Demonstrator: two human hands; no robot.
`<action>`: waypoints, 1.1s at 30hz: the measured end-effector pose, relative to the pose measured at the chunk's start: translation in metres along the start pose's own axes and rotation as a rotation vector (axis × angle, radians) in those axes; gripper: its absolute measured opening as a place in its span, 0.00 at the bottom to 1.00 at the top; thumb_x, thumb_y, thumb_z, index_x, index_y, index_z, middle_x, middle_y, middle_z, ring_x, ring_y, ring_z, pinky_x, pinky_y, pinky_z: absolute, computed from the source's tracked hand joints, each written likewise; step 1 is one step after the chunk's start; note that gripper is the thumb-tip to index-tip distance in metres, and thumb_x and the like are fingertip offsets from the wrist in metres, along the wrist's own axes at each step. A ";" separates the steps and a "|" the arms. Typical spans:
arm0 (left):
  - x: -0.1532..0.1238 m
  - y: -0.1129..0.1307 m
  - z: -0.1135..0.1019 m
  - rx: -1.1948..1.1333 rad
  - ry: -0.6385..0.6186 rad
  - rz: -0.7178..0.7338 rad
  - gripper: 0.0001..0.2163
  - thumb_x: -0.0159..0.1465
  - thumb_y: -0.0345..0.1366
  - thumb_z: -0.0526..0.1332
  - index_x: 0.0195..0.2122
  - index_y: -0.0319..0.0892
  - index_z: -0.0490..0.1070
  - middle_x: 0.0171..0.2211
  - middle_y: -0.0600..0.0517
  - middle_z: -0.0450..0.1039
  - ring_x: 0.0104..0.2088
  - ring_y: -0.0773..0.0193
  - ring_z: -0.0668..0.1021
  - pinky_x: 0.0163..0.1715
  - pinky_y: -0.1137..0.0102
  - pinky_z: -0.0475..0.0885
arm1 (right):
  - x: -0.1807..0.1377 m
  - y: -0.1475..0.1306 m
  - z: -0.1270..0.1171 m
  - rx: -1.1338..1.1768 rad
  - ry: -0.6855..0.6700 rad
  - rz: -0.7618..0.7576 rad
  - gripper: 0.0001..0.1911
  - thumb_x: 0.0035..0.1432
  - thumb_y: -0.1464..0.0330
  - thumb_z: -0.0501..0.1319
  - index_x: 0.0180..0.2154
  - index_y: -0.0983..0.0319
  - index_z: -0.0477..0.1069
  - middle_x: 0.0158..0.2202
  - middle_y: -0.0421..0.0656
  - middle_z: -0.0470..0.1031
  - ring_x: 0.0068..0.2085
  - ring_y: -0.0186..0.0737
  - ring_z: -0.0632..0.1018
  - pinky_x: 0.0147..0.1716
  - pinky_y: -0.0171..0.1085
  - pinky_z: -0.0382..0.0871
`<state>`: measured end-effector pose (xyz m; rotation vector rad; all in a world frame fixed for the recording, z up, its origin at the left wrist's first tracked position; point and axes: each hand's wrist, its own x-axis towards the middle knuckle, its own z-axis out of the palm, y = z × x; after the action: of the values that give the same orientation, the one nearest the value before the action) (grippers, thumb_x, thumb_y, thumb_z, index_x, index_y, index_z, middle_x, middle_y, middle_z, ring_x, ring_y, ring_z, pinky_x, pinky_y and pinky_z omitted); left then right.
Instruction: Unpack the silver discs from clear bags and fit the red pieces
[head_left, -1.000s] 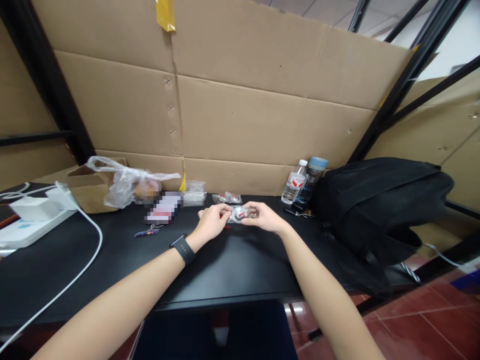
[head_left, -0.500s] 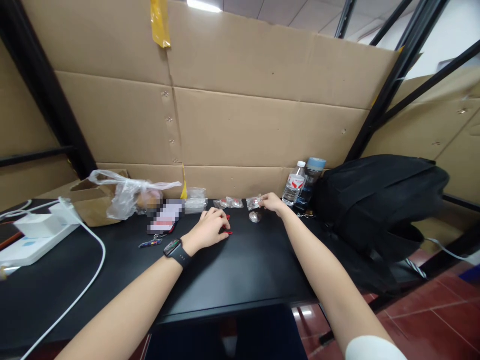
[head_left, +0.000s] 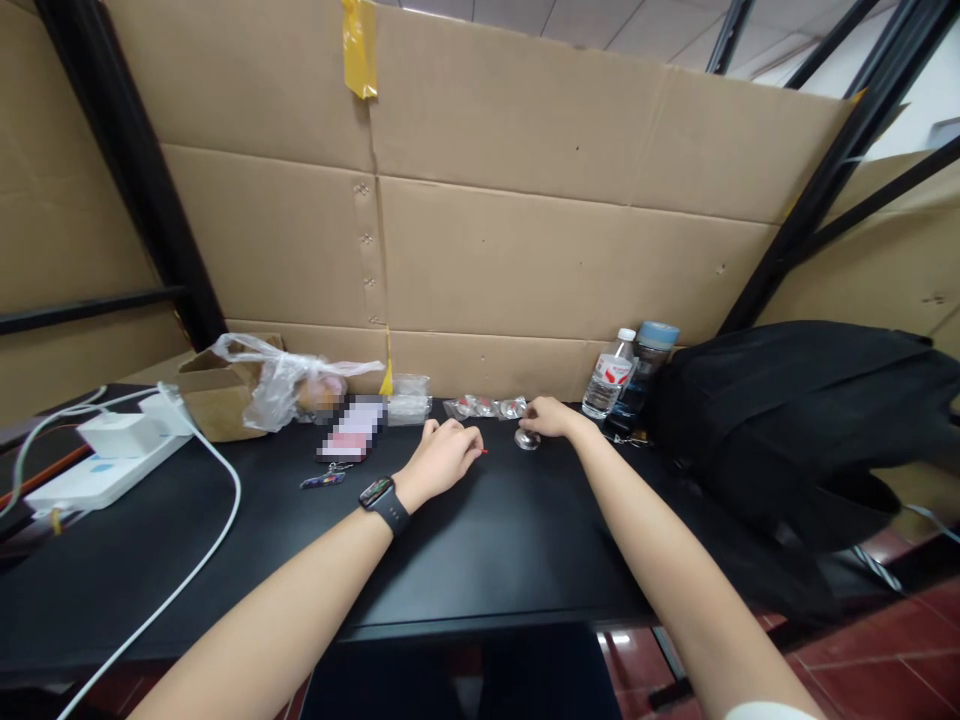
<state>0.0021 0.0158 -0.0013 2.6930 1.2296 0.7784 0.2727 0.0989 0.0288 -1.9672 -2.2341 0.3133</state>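
Shiny disc [head_left: 527, 441] beneath the right fingers [head_left: 533, 411]

I can read no lettering or numbers here: the red-and-white label [head_left: 616, 370] on the water bottle [head_left: 598, 402] beyond my right hand [head_left: 553, 418] is too small, the phone [head_left: 352, 430] past my left hand [head_left: 446, 460] is pixelated, and my smartwatch [head_left: 376, 491] display is illegible.

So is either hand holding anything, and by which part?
The right hand is at the far edge of a silvery disc; the left hand, at a small red item. Whether either grips is unclear.
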 end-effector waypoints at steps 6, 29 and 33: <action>0.002 -0.004 0.003 -0.047 0.079 -0.073 0.05 0.67 0.38 0.63 0.43 0.49 0.76 0.36 0.53 0.81 0.46 0.56 0.73 0.47 0.59 0.55 | -0.027 0.002 0.003 -0.035 -0.101 -0.230 0.28 0.45 0.64 0.74 0.50 0.64 0.79 0.47 0.50 0.81 0.45 0.48 0.81 0.47 0.36 0.71; 0.010 -0.007 0.015 -0.288 0.357 -0.067 0.06 0.69 0.35 0.57 0.41 0.46 0.73 0.48 0.48 0.69 0.53 0.56 0.72 0.56 0.58 0.67 | -0.063 -0.065 0.040 0.789 0.287 -0.641 0.29 0.49 0.61 0.74 0.53 0.57 0.74 0.51 0.48 0.73 0.42 0.40 0.78 0.32 0.35 0.75; 0.011 -0.010 0.020 -0.297 0.345 -0.071 0.06 0.69 0.35 0.57 0.40 0.46 0.73 0.48 0.48 0.68 0.52 0.56 0.72 0.56 0.57 0.67 | -0.064 -0.067 0.042 0.823 0.278 -0.602 0.29 0.48 0.60 0.74 0.52 0.57 0.74 0.51 0.48 0.74 0.42 0.41 0.78 0.31 0.35 0.75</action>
<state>0.0109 0.0328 -0.0164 2.3304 1.1501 1.3393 0.2063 0.0247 0.0065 -0.8334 -1.9293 0.6784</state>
